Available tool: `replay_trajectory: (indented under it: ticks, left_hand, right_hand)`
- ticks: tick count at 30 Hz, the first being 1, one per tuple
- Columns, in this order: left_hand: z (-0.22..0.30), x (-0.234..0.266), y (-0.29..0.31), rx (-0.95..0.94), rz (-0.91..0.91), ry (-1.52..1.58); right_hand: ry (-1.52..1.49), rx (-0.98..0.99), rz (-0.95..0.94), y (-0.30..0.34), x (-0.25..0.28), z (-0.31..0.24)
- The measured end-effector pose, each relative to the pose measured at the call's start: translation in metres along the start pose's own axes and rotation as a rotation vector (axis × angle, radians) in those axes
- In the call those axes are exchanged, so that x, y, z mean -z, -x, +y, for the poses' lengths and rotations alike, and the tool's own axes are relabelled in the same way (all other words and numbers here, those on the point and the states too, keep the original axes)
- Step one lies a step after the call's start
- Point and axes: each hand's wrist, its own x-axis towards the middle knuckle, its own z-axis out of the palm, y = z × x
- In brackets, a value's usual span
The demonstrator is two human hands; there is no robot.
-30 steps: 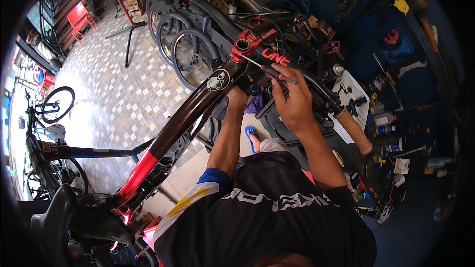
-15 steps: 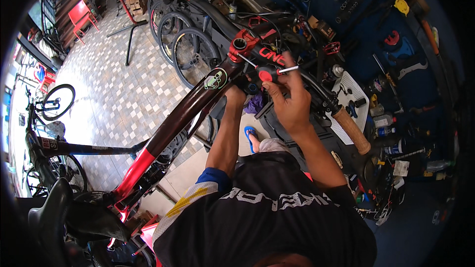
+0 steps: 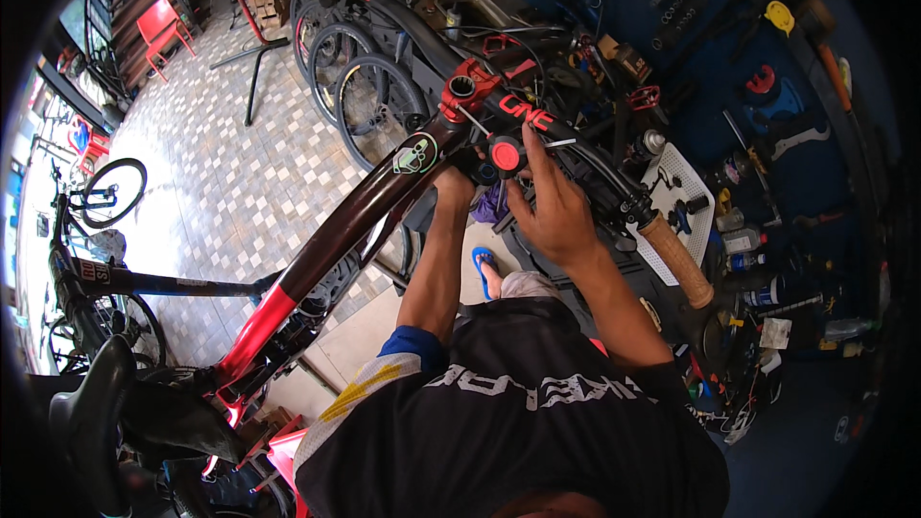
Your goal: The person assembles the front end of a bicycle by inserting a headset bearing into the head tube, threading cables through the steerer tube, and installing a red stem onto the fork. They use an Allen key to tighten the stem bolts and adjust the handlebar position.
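Right arm: forearm runs up and left from the lower right, elbow bent, right hand (image 3: 556, 216) just beside the tool.
Right fingers: loosely extended, not wrapped round the handle; index points up and slightly left, across the side rod; thumb lower, apart from index. Contact with tool: can't tell.
Left arm: forearm rises nearly straight, leaning slightly right; left hand (image 3: 453, 182) under the front of the frame, fingers hidden, grasp can't be told.
Tool (image 3: 508, 155): red-and-black handle, thin metal shaft, pale side rod (image 3: 562, 143); located at the right-hand side of the red stem (image 3: 464, 92).
Tool axis: shaft slants upper left to lower right, tip end at the stem, handle end toward the right hand; side rod sticks out right, near level.
Bike frame (image 3: 341, 221): dark tube turning red lower down, long axis upper right to lower left.
Handlebar (image 3: 422, 34): black, crosses upper left to lower right, cork-coloured grip (image 3: 679, 264) at the near end.
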Motion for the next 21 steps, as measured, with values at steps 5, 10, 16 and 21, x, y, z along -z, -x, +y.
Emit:
replay_trajectory:
  ticks: [5,10,16,21]
  left_hand:
    - [-0.002,-0.003,0.003,-0.055,-0.018,-0.062]
    - [-0.002,-0.011,0.005,-0.089,0.027,-0.064]
    - [-0.002,-0.006,0.002,-0.053,0.036,-0.018]
    - [-0.002,0.000,-0.003,-0.010,0.010,0.024]
  right_hand:
    - [0.138,0.092,-0.010,-0.004,0.005,0.006]
    - [0.164,0.115,0.007,-0.006,0.003,0.008]
    - [0.240,0.052,0.029,-0.010,0.006,0.000]
    - [0.378,-0.123,-0.111,-0.017,0.008,-0.015]
